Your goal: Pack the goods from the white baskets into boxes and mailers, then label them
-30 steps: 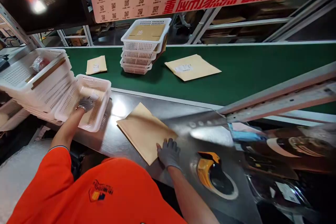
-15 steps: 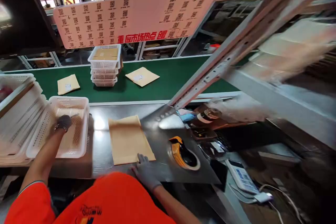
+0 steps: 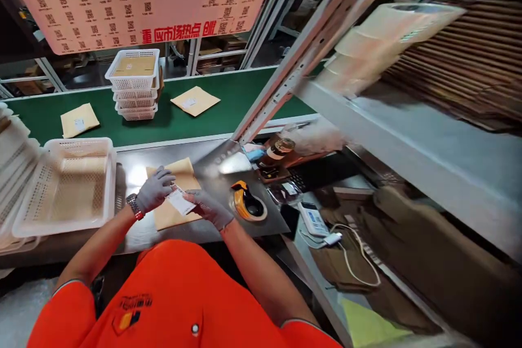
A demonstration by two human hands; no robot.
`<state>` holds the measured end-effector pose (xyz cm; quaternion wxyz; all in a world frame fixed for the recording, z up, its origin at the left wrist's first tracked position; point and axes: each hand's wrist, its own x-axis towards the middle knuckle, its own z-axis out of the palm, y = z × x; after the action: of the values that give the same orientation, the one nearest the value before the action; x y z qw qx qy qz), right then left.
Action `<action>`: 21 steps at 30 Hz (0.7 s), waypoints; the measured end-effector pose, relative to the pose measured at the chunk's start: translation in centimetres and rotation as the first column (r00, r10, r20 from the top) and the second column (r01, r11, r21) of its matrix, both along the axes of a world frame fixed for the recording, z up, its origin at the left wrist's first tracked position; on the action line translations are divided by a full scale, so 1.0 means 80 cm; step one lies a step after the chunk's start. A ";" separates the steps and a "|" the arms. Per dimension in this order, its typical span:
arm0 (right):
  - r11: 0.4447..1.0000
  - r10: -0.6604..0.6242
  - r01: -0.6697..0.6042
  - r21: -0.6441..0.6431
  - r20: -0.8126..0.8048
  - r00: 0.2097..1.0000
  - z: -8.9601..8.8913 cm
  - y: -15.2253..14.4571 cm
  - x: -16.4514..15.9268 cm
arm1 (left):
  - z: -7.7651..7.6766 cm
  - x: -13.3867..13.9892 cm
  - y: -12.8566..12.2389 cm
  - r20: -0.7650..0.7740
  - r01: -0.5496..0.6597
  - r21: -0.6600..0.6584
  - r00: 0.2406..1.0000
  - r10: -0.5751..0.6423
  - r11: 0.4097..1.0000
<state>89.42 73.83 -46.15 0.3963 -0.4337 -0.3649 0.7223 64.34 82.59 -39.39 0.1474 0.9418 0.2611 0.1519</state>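
Between both gloved hands is a small white printed label [image 3: 180, 200], held above a tan padded envelope [image 3: 171, 219] lying on the metal bench. My left hand [image 3: 154, 191], with a metal watch at its wrist, pinches the label's upper left edge. My right hand [image 3: 207, 207] grips the label's right side between thumb and fingers. The hands and label cover the envelope's middle. Left of them stands a white plastic basket [image 3: 111, 185] with nothing visible in it but its mesh bottom.
An orange tape dispenser [image 3: 241, 201] lies to the right on the bench. Behind, a green conveyor [image 3: 228, 87] carries stacked white baskets [image 3: 134, 81] and two envelopes, one of them a labelled envelope [image 3: 196, 101]. A slanted metal post [image 3: 281, 84] and a shelf [image 3: 379, 130] stand at right.
My left hand has come out of the basket to above the envelope. My right hand has lifted off the envelope's lower edge, and both now hold the label. The view has shifted right.
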 end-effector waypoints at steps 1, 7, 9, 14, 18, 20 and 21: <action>0.999 -0.037 0.037 -0.021 -0.001 0.999 0.002 -0.010 0.007 | -0.011 0.014 -0.009 0.048 -0.090 -0.060 0.994 0.093 0.994; 0.881 -0.473 0.473 -0.003 -0.039 0.880 -0.009 -0.067 0.026 | -0.074 0.097 -0.076 0.166 -0.238 -0.832 0.755 0.634 0.501; 0.858 -0.514 0.514 -0.009 -0.020 0.858 -0.014 -0.082 0.027 | -0.088 0.126 -0.104 0.140 -0.063 -0.946 0.805 0.576 0.317; 0.847 -0.525 0.524 -0.089 0.017 0.851 -0.023 -0.126 0.045 | -0.099 0.169 -0.138 0.101 -0.045 -0.982 0.701 0.706 0.185; 0.827 -0.549 0.542 -0.152 -0.006 0.836 -0.019 -0.150 0.059 | -0.097 0.179 -0.140 0.098 -0.042 -0.986 0.645 0.758 0.163; 0.833 -0.541 0.533 -0.148 -0.022 0.840 -0.015 -0.155 0.061 | -0.095 0.183 -0.144 0.091 -0.039 -0.988 0.637 0.765 0.150; 0.835 -0.539 0.530 -0.145 -0.028 0.842 -0.013 -0.156 0.062 | -0.095 0.185 -0.146 0.084 -0.040 -0.989 0.634 0.769 0.141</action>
<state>94.36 61.33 -47.18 0.5650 -0.5188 -0.1672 0.6194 79.15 70.90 -46.97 0.6897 0.4382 0.4995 0.2878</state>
